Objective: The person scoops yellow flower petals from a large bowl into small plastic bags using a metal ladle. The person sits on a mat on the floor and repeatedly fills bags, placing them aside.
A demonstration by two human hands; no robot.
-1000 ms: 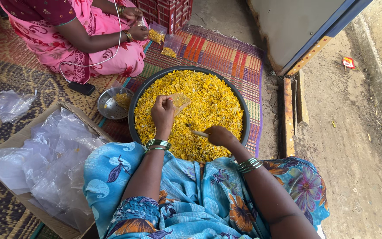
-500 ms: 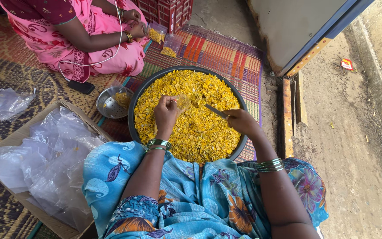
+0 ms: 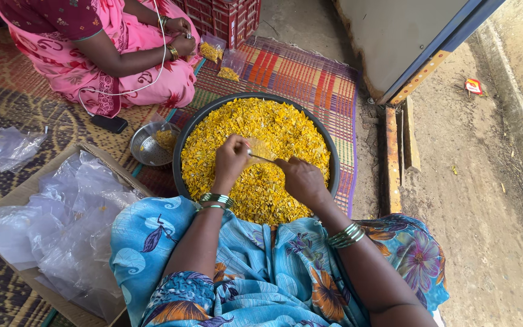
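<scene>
Shiny metal, crinkly plastic, woven mat

Steel bowl [image 3: 151,145] looks glossy, clear bags [image 3: 74,224] are thin plastic, mat [image 3: 310,79] is rough weave.

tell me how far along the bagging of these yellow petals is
Done: two small filled bags sit on the mat by the other person. In hand: the left hand holds a small clear bag over the pan while the right hand works a thin tool at its mouth. Left: the pan is heaped with petals, and many empty bags fill the cardboard box.
</scene>
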